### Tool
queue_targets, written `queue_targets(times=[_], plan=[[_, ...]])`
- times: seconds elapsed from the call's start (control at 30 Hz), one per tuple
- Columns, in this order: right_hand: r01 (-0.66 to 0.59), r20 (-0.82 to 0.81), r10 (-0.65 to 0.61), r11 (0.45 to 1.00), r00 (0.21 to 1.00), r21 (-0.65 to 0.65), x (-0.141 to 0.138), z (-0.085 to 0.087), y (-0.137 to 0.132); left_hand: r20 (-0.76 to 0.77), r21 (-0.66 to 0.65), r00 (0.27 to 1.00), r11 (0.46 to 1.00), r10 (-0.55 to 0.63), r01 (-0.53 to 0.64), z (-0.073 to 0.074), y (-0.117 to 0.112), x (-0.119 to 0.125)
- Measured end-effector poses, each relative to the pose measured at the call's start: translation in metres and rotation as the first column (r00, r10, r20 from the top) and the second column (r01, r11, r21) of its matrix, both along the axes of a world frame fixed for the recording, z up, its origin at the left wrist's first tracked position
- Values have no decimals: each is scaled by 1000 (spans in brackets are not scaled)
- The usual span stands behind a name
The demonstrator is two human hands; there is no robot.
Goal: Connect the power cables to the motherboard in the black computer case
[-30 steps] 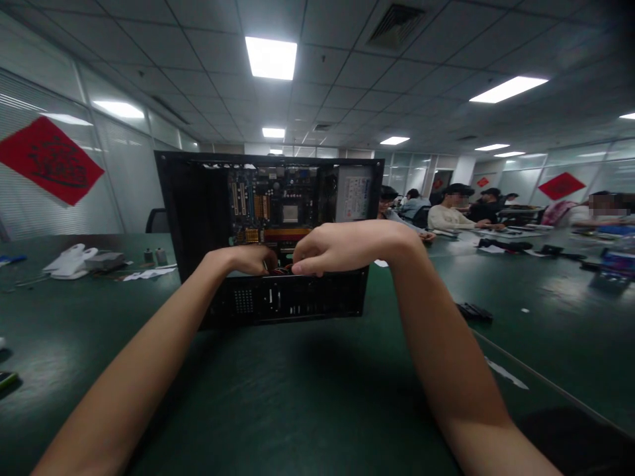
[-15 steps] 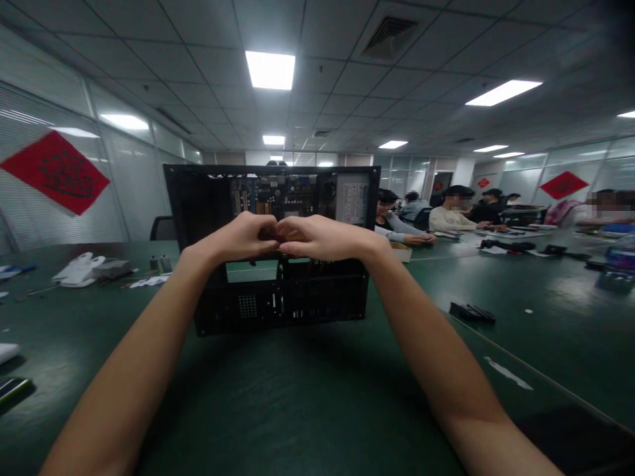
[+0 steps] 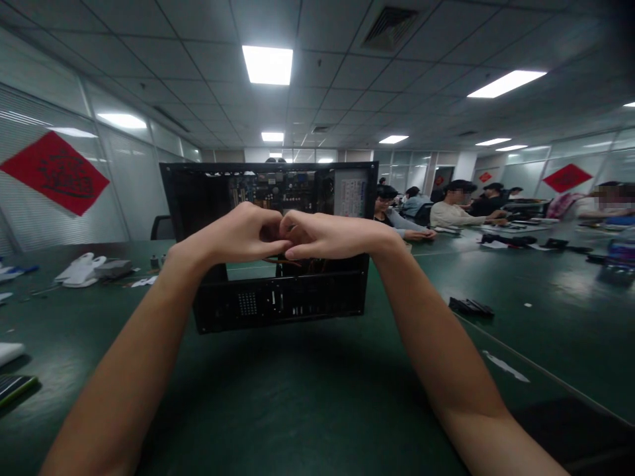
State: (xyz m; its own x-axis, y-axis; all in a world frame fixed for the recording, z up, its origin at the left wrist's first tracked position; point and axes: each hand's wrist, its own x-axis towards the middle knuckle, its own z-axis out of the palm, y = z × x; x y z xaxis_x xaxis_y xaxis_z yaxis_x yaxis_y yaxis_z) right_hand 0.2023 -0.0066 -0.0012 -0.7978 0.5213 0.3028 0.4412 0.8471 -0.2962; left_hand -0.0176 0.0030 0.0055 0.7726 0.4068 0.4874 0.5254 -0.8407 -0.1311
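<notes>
A black open computer case (image 3: 278,297) stands on the green table, with a circuit board (image 3: 278,188) and a grey labelled power supply (image 3: 350,192) inside. In front of its opening, my left hand (image 3: 243,231) and my right hand (image 3: 322,235) meet with bent wrists. Both sets of fingers are curled inward and the thumb tips come together. Whatever the fingers pinch is hidden behind the hands. Thin orange-brown wires (image 3: 294,262) show just below the thumbs.
White plastic bags (image 3: 82,270) and a grey box (image 3: 113,268) lie on the left of the green table (image 3: 297,410). A black bundle (image 3: 470,307) and a white strip (image 3: 506,366) lie to the right. Several people sit farther back on the right.
My hands have shifted slightly and the thumbs have drawn closer together. My right wrist sits a little farther right. The case stays in nearly the same place.
</notes>
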Motion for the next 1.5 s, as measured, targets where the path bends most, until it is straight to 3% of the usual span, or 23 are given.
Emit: queue_targets(times=[0.17, 0.27, 0.47, 0.6, 0.7, 0.8, 0.9, 1.0, 1.1, 1.27, 1.5], plan=[[25, 238, 12, 988, 971, -151, 15, 10, -12, 69, -58, 997, 997, -39, 44, 6, -16, 2], [43, 301, 17, 981, 953, -191, 30, 16, -15, 22, -162, 1000, 987, 4, 0, 7, -20, 1], [-38, 135, 59, 988, 989, -153, 63, 24, -21, -225, -305, 967, 933, 124, -191, -5, -8, 6], [-87, 2, 87, 991, 996, -101, 70, 25, -24, -240, -382, 971, 918, 10, -104, -14, -2, 20], [-96, -30, 95, 994, 995, -57, 66, 24, -23, -223, -499, 968, 867, -113, -14, -14, -6, 27], [-113, -38, 112, 992, 993, -48, 61, 22, -22, -246, -568, 958, 823, -150, -17, -10, -15, 28], [-119, -41, 116, 990, 992, -71, 58, 22, -22, -227, -491, 964, 871, -137, 8, -7, -22, 25], [-99, -30, 97, 992, 995, -74, 56, 22, -23, -82, -319, 985, 941, -149, 115, -4, -23, 22], [-97, -22, 96, 994, 995, -59, 54, 23, -24, 49, -139, 984, 975, -169, 174, -4, -20, 22], [-72, -50, 70, 997, 996, -32, 54, 22, -21, 134, 87, 978, 985, -161, 150, -5, -18, 22], [-32, -94, 33, 999, 995, 12, 58, 22, -18, 124, 182, 985, 979, -117, 93, -3, -23, 19]])
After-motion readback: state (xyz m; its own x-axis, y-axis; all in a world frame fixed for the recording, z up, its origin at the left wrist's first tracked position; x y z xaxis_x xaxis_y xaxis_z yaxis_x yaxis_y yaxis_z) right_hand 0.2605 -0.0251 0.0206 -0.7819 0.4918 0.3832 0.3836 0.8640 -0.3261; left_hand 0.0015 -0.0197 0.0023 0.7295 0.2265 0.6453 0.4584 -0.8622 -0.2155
